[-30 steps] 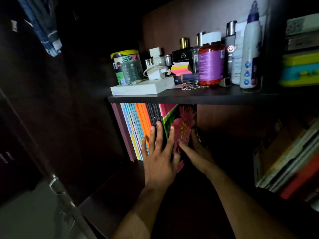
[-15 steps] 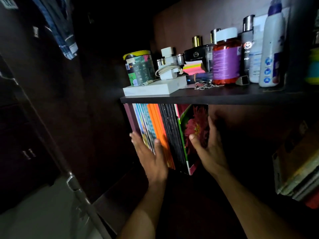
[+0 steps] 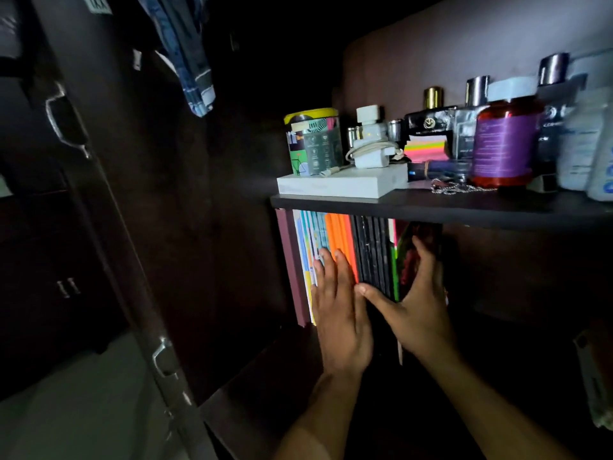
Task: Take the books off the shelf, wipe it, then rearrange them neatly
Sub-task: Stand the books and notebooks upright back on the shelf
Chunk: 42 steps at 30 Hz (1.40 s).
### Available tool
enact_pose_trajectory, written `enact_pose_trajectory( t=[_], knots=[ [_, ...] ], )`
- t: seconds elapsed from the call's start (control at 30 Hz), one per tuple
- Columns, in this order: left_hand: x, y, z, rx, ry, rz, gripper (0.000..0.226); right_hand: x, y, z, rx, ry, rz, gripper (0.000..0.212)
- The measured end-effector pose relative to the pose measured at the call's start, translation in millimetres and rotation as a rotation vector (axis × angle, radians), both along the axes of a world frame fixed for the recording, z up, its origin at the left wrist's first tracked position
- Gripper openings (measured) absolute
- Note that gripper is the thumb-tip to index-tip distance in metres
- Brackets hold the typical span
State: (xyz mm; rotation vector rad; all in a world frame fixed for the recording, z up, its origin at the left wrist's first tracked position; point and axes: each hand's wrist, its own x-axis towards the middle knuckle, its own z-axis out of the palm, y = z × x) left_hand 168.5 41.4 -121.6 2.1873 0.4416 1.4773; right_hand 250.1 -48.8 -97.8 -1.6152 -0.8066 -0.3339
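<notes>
A row of upright books point(image 3: 368, 247) stands on the dark lower shelf point(image 3: 252, 386), pushed to its left end: a maroon one, pale blue ones, orange ones, black ones and a flower-covered one at the right. My left hand point(image 3: 338, 313) lies flat with straight fingers against the blue and orange spines. My right hand point(image 3: 418, 303) presses the flower-covered book from the right side, fingers up along its cover, thumb stretched left across the black spines. The lower parts of the books are hidden behind both hands.
The upper shelf point(image 3: 431, 207) holds a white box point(image 3: 341, 185), a printed tin point(image 3: 313, 142), white chargers point(image 3: 370, 144), sticky notes, perfume bottles, an orange jar point(image 3: 506, 141) and white bottles. A wardrobe door point(image 3: 83, 194) stands open at left. Stacked books point(image 3: 593, 380) lie at far right.
The view has swung left and closer. My left hand slid up onto the spines, and my right thumb reached left across the black books. The row sits tighter together.
</notes>
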Motion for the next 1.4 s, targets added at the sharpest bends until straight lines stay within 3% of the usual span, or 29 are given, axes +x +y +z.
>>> enact_pose_trajectory(
  t=[0.1,0.2,0.33,0.43,0.67,0.83,1.0,1.07,1.13,1.27,1.4],
  knots=[
    [-12.3,5.9,5.7,0.107,-0.135,0.051,0.055,1.4,4.8,-7.3,0.006,-0.030,-0.039,0.105],
    [-10.6,5.0,7.7,0.137,-0.123,0.057,0.064,6.3,4.5,-25.6,0.014,-0.073,-0.053,0.101],
    [-9.2,-2.9,11.1,-0.055,-0.104,-0.052,0.090,13.9,4.6,-35.1,0.027,-0.094,-0.082,0.101],
    [-10.2,-1.5,15.0,-0.102,-0.139,-0.046,0.094,11.9,3.8,-35.0,0.021,-0.100,-0.105,0.103],
    [-5.9,-5.7,35.4,-0.053,-0.007,0.165,0.090,3.1,2.0,-31.5,-0.053,-0.113,-0.175,0.105],
    [-1.5,0.3,31.6,-0.183,-0.167,-0.016,0.091,9.3,2.4,-32.4,-0.034,-0.121,-0.158,0.106],
    [3.9,-1.5,23.1,-0.202,-0.371,0.057,0.057,15.7,4.4,-35.8,-0.011,-0.114,-0.101,0.109],
    [4.7,1.6,17.8,-0.164,-0.346,0.034,0.053,16.2,5.5,-37.8,0.027,-0.105,-0.051,0.107],
    [6.3,9.5,10.7,-0.131,-0.257,0.017,0.062,14.8,7.5,-36.9,0.028,-0.106,-0.020,0.106],
    [-2.9,3.8,2.2,-0.003,0.103,0.125,0.086,2.8,6.9,-31.0,0.025,-0.160,-0.018,0.099],
    [-34.5,-26.5,-3.6,-0.095,0.150,-0.040,0.071,-9.8,-23.3,-33.7,-0.028,-0.044,-0.013,0.113]
  ],
)
